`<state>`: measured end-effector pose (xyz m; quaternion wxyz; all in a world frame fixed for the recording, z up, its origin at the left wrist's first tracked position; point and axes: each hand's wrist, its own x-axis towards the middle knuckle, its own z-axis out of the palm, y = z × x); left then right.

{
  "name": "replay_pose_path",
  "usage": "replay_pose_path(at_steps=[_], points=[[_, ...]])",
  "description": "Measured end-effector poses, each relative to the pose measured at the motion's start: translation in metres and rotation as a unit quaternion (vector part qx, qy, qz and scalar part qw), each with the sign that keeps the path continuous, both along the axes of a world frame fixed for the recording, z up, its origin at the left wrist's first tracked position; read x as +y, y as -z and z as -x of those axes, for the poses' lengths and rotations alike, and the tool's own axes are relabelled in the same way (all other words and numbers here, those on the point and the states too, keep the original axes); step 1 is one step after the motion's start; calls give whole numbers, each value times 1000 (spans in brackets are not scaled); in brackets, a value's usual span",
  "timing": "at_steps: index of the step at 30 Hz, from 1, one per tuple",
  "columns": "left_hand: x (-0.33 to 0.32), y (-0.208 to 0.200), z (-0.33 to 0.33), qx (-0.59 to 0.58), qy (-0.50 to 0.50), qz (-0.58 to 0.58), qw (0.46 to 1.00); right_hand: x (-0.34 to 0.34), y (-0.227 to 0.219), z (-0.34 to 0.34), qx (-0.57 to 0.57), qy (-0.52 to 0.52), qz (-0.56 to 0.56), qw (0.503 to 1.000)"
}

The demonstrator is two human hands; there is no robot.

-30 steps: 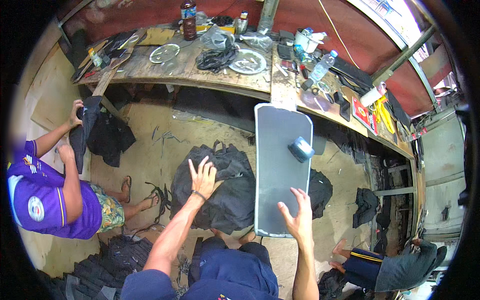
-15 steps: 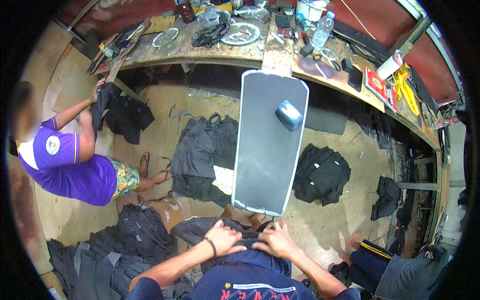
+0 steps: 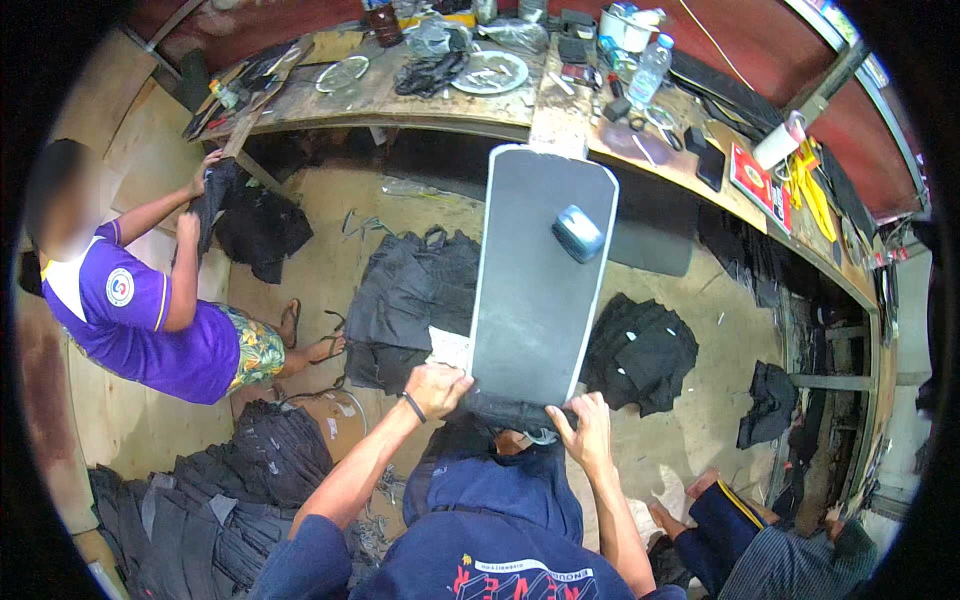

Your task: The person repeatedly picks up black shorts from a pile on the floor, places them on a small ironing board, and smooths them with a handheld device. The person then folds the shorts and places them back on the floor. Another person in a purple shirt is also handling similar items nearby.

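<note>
A black garment [image 3: 510,408] is drawn over the near end of a long dark-grey board [image 3: 530,310] with a pale rim. My left hand [image 3: 440,390] is closed on the garment's left edge, beside the board's corner. On the right side, my right hand [image 3: 585,430] pinches the other edge, thumb toward the board. The rest of the garment hangs toward my lap, its lower part hard to separate from my dark clothes. Farther up the board rests a glossy blue-grey rounded block [image 3: 578,235], apart from both hands.
Dark cloth piles lie left of the board [image 3: 410,300], right of it [image 3: 642,355] and at lower left [image 3: 220,490]. A person in purple [image 3: 150,310] handles dark cloth at left; another person [image 3: 780,550] sits lower right. A cluttered wooden bench [image 3: 430,110] spans the back.
Both hands have moved forward and apart, bringing the black garment from my lap onto the board's near end. The rounded block stays on the board.
</note>
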<state>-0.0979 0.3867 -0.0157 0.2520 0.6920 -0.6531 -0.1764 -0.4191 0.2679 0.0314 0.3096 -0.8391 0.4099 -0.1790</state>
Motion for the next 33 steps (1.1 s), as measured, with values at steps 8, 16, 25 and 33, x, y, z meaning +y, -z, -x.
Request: replay_pose_path(at_steps=[8,16,25,33], points=[[-26,-4,-6,73,-16,42,996,14,15,-7,-46,37,127,990],[-204,-57,-29,-97,-49,197,974,-126,8,-86,48,100,186,976],[-31,-46,44,-79,101,-118,985,-221,-26,-183,66,105,164,979],[-93,-45,14,-34,136,-61,988,-58,5,-116,-55,211,201,955]])
